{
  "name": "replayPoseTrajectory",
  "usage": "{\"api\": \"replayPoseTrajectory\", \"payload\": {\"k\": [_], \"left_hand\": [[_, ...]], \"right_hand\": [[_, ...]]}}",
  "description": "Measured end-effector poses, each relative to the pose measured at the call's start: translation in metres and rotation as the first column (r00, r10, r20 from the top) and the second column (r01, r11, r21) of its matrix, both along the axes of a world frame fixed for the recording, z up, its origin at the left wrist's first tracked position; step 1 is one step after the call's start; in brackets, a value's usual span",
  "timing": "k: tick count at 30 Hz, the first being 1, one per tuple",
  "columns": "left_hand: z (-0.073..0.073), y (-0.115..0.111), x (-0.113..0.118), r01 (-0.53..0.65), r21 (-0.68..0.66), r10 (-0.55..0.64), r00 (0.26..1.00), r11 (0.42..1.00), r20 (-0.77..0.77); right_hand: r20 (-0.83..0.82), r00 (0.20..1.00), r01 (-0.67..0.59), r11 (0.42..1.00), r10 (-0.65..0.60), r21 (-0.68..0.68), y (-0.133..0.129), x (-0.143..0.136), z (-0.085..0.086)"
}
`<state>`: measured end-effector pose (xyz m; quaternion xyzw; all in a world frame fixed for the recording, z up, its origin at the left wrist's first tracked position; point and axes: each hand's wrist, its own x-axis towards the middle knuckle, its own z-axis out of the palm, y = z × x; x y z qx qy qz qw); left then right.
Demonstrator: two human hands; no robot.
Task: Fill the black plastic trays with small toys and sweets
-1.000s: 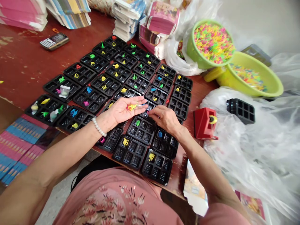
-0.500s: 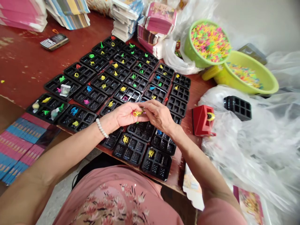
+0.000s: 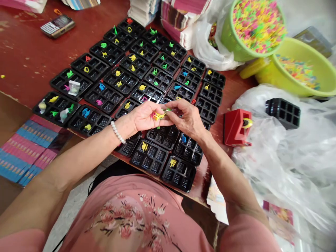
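Note:
My left hand [image 3: 147, 118], with a pearl bracelet at the wrist, is cupped around several small plastic toys [image 3: 158, 116], yellow and some pink. Close against it, my right hand [image 3: 185, 117] pinches a small green plastic piece [image 3: 168, 109] between thumb and fingers. Both hands hover over rows of black compartment trays [image 3: 149, 157]. Many trays hold one or two small toys, such as a yellow animal figure [image 3: 144, 146] and a blue one [image 3: 85, 112]. My hands hide parts of the trays beneath them.
A green basket [image 3: 231, 42] of colourful toys and a yellow-green basin [image 3: 315, 89] stand at the far right. Nearer are a red tape dispenser [image 3: 235, 127], stacked black trays [image 3: 282, 113] and plastic bags [image 3: 283, 157]. A phone [image 3: 57, 26] lies at the left.
The camera view has shifted, so the baskets appear larger and farther right. A green piece now shows at my right fingertips; the toys stay in my left hand.

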<state>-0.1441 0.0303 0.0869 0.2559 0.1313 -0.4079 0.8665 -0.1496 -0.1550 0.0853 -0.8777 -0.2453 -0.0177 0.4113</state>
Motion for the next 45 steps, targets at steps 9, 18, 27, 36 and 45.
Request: {"api": "replayPoseTrajectory", "payload": {"k": [9,18,27,36,45], "left_hand": [[0.002,0.03,-0.003,-0.231,0.245,0.25,0.967,0.942,-0.047],[-0.002,0.031,-0.029,-0.161,0.076,0.167,0.982,0.984,-0.091],[0.002,0.024,-0.053,-0.076,-0.037,0.073,0.995,0.996,-0.062],[-0.005,0.031,-0.062,-0.026,-0.04,0.025,0.999,0.999,-0.03],[-0.003,0.03,-0.068,-0.036,0.056,0.036,0.999,0.998,0.002]], "right_hand": [[-0.064,0.987,-0.149,0.986,0.144,-0.072,-0.017,-0.046,-0.004],[0.158,0.985,-0.066,0.996,0.076,-0.066,0.002,-0.061,0.001],[0.201,0.976,-0.057,0.992,0.079,-0.111,0.032,-0.059,0.002],[0.187,0.981,-0.041,0.999,0.04,0.0,0.021,-0.06,0.003],[0.287,0.948,-0.087,0.979,0.139,-0.186,0.023,-0.059,-0.003]]}}
